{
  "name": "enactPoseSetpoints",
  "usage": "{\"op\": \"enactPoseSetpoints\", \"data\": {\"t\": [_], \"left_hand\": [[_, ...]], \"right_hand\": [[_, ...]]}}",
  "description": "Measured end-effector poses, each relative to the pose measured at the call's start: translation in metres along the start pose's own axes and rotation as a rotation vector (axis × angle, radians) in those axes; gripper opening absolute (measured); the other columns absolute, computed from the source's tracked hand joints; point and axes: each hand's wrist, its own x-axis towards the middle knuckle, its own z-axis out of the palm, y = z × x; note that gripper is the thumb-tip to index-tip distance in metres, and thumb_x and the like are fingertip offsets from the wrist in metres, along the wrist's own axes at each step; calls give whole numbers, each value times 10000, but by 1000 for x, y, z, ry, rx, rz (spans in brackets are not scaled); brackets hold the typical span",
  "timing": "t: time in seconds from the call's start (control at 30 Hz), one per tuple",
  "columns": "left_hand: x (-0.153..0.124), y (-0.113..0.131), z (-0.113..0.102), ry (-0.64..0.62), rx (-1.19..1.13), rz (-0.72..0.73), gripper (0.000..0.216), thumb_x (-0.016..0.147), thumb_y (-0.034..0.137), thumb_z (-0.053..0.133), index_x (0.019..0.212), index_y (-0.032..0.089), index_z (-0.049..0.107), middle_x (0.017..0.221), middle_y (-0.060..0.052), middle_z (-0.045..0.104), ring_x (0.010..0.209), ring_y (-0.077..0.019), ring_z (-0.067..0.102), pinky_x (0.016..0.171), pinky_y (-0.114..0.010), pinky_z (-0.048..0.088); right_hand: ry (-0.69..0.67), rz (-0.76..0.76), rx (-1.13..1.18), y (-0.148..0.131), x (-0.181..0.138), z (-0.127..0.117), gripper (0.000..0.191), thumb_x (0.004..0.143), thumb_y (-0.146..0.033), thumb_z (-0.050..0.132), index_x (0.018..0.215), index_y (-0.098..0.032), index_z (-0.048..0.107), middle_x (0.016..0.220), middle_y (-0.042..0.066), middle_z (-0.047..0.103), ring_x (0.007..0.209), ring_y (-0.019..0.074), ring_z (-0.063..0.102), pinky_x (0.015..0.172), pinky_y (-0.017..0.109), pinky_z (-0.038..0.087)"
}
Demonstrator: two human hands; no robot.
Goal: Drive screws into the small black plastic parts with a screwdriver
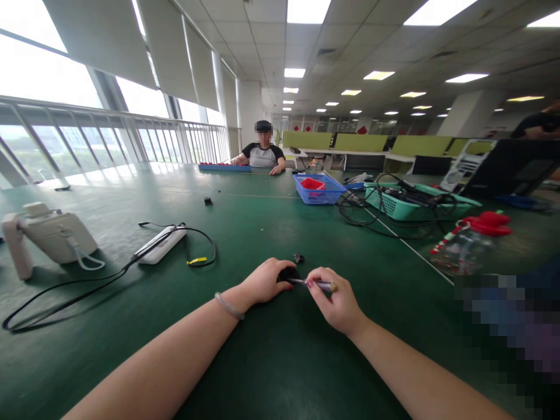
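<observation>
My left hand (265, 281) is closed around a small black round-looking object (288, 272) on the green table (271, 227); the fingers hide much of it. In my right hand (336, 300) is a screwdriver (326, 286), gripped between thumb and fingers. Its shaft points left and meets the black object, though I cannot make out exactly where the tip rests. Just beyond my left fingertips lies a small dark piece (299, 257).
To the left are a white power bank (163, 244), a black cable (83, 280) and a beige bottle (61, 236). Blue (321, 192) and green (394, 205) baskets with cables stand back right, near a red-lidded jar (470, 248). Another person (265, 153) sits opposite.
</observation>
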Motion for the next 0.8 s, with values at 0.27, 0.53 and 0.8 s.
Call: {"op": "enactPoseSetpoints", "data": {"t": [0.27, 0.53, 0.8], "left_hand": [[0, -1, 3, 22, 12, -19, 513, 790, 347, 664, 1279, 243, 550, 1133, -82, 656, 1038, -250, 606, 938, -385, 477], [-1, 8, -5, 201, -91, 4, 400, 827, 292, 596, 1222, 233, 582, 1090, -53, 674, 1008, -208, 605, 931, -352, 487], [-1, -7, 5, 184, 106, -169, 408, 876, 179, 459, 1257, 256, 583, 1149, -89, 617, 1092, -253, 535, 990, -421, 439]], "right_hand": [[44, 115, -8, 7, 4, -1, 159, 918, -283, 482, 822, -206, 583, 758, 17, 611, 721, 177, 565, 647, 271, 406], [137, 150, 167, 14, 4, -6, 166, 920, -317, 502, 830, -205, 585, 732, 2, 584, 677, 156, 553, 646, 266, 419], [168, 403, 174, 47, 12, 1, 219, 884, -413, 530, 931, -219, 620, 778, 20, 621, 701, 184, 574, 628, 290, 423]]}}
